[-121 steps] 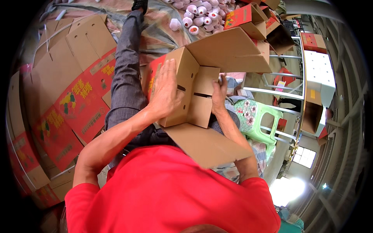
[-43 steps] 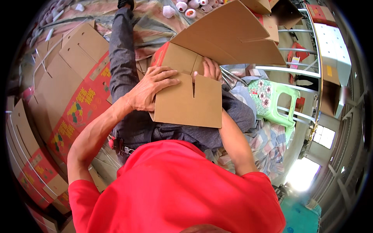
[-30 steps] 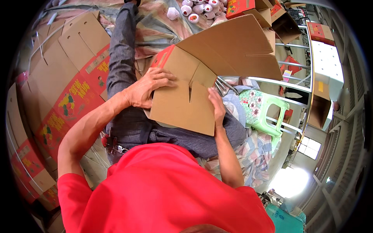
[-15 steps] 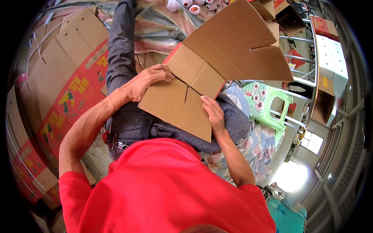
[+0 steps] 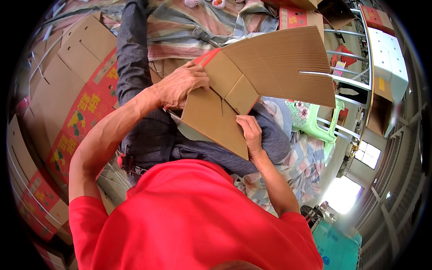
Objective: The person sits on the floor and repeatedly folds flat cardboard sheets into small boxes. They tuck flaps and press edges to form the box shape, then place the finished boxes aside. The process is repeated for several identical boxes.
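A partly folded cardboard box (image 5: 215, 118) lies across my lap, brown inside with a red outer face showing at its edges. Its large slotted flap (image 5: 283, 65) stands out to the far right. My left hand (image 5: 182, 84) is closed over the box's left edge, fingers curled over the fold. At the near right, my right hand (image 5: 250, 132) pinches the edge of the near flap between thumb and fingers. The near flaps meet along a dark seam between my hands.
Flattened red and brown cartons (image 5: 85, 99) are stacked at my left. A green plastic stool (image 5: 310, 121) stands to the right, before a metal rack (image 5: 351, 54) with boxes. Foam-netted fruit (image 5: 218, 3) lies on a striped cloth (image 5: 180, 27) at the far side.
The near flaps have tilted and the box has turned slightly, with its large flap swinging lower. My left hand has moved right and now wraps the edge more. The view has shifted a little.
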`<move>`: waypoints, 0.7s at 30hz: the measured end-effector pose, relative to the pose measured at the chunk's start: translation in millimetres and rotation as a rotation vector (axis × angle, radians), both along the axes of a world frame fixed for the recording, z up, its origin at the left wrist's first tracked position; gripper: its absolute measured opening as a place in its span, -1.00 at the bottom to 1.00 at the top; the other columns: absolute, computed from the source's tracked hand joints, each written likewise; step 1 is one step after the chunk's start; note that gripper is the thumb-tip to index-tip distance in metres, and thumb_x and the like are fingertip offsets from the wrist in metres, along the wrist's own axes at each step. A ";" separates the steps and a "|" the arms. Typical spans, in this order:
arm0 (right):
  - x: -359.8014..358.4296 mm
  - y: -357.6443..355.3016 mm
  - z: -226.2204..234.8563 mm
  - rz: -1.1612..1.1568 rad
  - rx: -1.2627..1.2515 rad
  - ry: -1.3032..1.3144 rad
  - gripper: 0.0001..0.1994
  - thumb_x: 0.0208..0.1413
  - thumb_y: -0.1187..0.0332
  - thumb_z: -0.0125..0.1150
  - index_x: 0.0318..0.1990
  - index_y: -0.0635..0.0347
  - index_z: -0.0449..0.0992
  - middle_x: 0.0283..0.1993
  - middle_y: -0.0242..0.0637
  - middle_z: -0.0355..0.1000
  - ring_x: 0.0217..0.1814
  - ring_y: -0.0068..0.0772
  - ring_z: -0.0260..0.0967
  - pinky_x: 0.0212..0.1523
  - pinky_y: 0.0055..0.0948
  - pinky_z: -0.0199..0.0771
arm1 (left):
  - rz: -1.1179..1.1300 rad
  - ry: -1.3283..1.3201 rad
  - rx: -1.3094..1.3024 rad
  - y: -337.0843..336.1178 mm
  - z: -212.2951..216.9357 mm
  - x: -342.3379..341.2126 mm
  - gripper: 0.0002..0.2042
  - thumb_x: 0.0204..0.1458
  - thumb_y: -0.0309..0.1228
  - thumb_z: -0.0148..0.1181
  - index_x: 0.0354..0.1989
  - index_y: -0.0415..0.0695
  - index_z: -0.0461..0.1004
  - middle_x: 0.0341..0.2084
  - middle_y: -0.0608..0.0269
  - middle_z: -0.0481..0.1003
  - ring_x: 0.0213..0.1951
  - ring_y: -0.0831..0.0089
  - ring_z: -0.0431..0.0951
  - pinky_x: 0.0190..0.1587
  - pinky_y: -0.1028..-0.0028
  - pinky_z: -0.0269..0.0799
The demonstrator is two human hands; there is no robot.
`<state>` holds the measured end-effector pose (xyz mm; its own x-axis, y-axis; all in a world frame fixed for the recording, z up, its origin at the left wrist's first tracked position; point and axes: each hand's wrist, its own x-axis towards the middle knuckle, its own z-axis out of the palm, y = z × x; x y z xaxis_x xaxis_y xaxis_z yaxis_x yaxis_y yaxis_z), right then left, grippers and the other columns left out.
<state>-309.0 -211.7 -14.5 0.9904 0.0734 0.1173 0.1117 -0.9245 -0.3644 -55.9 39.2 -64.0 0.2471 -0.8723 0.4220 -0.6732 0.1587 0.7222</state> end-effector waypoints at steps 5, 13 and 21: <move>-2.2 1.3 2.9 0.008 0.001 0.016 -0.78 0.00 0.57 0.26 -0.14 0.31 0.60 -0.06 -0.13 0.59 -0.05 -0.03 0.59 -0.07 -0.22 0.66 | -0.026 0.048 0.019 1.7 2.2 -1.9 -0.65 -0.12 -0.25 0.40 -0.21 -0.14 0.49 -0.30 0.10 0.56 -0.04 0.03 0.53 0.13 0.12 0.40; -11.6 6.2 -1.0 -0.007 -0.042 0.005 -0.78 0.02 0.57 0.27 -0.13 0.31 0.61 -0.04 -0.13 0.59 -0.04 -0.04 0.60 -0.05 -0.24 0.67 | 0.233 0.106 -0.110 22.4 -22.6 -38.4 -0.53 -0.09 -0.36 0.43 0.02 -0.20 0.44 0.02 -0.03 0.47 0.02 -0.09 0.51 0.06 0.05 0.49; -18.9 3.4 -12.3 -0.051 0.026 -0.030 -0.77 0.02 0.58 0.26 -0.13 0.31 0.62 -0.03 -0.13 0.59 0.00 -0.02 0.59 0.00 -0.22 0.66 | 0.308 0.037 -0.002 41.8 -18.5 -47.5 -0.49 -0.12 -0.42 0.47 0.03 -0.27 0.45 0.00 -0.03 0.51 0.07 -0.10 0.55 0.12 0.10 0.55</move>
<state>-328.0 -208.3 -26.8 0.9888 0.0191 0.1483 0.0756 -0.9195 -0.3857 -103.4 81.0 -82.5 0.5147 -0.7535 0.4091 -0.6631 -0.0472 0.7471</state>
